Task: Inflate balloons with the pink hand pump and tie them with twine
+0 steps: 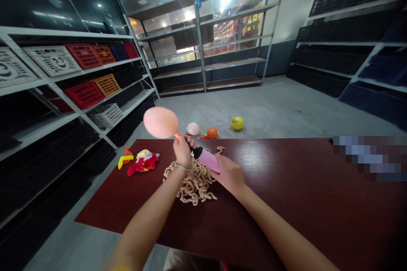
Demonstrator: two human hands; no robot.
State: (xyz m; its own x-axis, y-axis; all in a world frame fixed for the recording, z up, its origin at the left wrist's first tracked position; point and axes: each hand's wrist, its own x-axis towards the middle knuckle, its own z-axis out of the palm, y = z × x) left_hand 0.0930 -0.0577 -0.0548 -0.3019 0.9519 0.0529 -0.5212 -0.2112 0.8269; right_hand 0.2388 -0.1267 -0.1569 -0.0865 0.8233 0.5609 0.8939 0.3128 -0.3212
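Note:
My left hand is closed around the neck of an inflated peach balloon, which sticks out to the upper left. In my right hand is a lilac balloon pump with a black end. That black end points at my left hand; whether it sits inside the balloon's neck is hidden by the fingers. Below both hands, a pile of beige, curly, worm-like pieces lies on the dark red-brown table. Left of the pile are limp balloons in red, yellow, orange and pale colours.
On the floor past the table lie a yellow-green balloon, an orange balloon and a pale pink balloon. Shelving with crates runs along the left. Bare-looking metal racks stand behind. A blurred-out object is at the table's right.

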